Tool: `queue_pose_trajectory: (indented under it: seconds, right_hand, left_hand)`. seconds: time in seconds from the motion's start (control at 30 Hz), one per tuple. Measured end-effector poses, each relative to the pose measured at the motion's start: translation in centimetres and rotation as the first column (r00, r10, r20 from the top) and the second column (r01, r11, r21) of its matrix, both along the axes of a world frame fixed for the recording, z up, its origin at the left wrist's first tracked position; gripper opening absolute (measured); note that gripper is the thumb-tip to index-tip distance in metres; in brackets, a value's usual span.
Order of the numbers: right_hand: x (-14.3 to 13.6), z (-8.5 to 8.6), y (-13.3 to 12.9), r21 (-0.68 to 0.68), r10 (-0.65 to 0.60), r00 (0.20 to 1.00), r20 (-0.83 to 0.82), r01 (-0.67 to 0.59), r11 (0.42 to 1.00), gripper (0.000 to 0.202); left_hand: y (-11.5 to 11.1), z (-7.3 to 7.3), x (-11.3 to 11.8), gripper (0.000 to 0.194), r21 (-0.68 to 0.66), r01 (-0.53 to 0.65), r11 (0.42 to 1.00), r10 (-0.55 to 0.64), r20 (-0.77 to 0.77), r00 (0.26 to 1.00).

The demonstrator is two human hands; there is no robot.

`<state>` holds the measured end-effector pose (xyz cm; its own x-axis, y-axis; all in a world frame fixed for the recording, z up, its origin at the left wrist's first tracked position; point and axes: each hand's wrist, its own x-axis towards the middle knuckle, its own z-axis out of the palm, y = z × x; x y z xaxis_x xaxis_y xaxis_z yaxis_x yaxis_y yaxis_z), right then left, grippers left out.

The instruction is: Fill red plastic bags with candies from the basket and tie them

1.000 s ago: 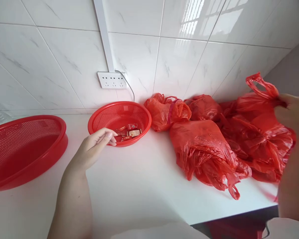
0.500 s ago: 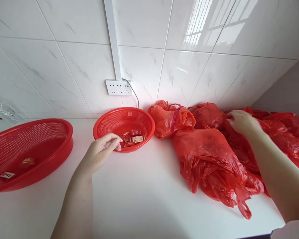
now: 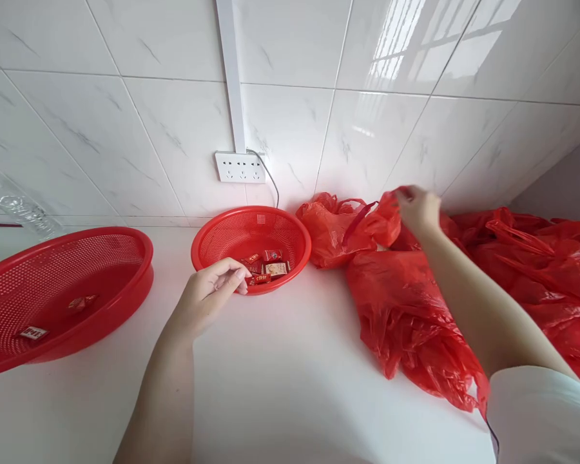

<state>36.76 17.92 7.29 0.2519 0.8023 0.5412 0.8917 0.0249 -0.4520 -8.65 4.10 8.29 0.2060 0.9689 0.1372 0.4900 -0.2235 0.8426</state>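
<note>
My left hand [image 3: 215, 291] hovers at the near left rim of the small red basket [image 3: 203, 233], its fingers curled towards the thumb. No object shows between them. Inside that basket lie several small wrapped packets [image 3: 265, 267], red and cream. Over on the right, my right hand [image 3: 421, 209] grips the upper part of a red plastic bag [image 3: 385, 216]; the fingers are blurred and partly hidden. This bag adjoins a bulging red bag [image 3: 326, 229] beside the small basket. A crumpled red bag [image 3: 401, 303] lies below my right forearm.
A larger red basket [image 3: 111, 245] with a few small packets stands on the left of the white counter [image 3: 265, 374]. Behind it a clear plastic bottle [image 3: 29, 212] lies by the tiled wall. More red bags [image 3: 536, 277] are heaped at right. A socket strip [image 3: 241, 167] is on the wall.
My right hand has moved left and up from the heap, and now pulls up part of a red bag. My left hand keeps its place by the small basket. The view has shifted slightly.
</note>
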Motion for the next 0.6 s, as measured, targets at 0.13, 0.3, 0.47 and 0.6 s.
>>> queue_pose_trajectory:
  seconds: [0.13,0.3,0.47,0.6]
  right_hand:
    - [2.0,4.9,-1.6,0.392,-0.210,0.977,-0.032,0.205,0.897,0.042]
    - [0.8,8.3,-4.6,0.359,0.000,1.000,-0.018,0.006,0.933,0.023]
    - [-5.9,9.1,-9.2,0.173,0.181,0.972,-0.150,-0.155,0.973,0.017]
    - [-11.0,8.7,-13.5,0.157,0.350,0.906,-0.237,-0.320,0.935,0.026]
  left_hand:
    - [0.3,-0.2,-0.2,0.026,-0.016,-0.003,1.000,0.003,0.000,1.000]
    - [0.5,-0.3,-0.1,0.027,-0.051,0.020,0.998,-0.021,-0.020,1.000]
    - [0.2,-0.5,0.9,0.025,-0.030,0.051,0.998,-0.052,-0.001,0.999]
    - [-0.9,-0.5,2.4,0.022,0.038,0.068,0.997,-0.071,0.069,0.995]
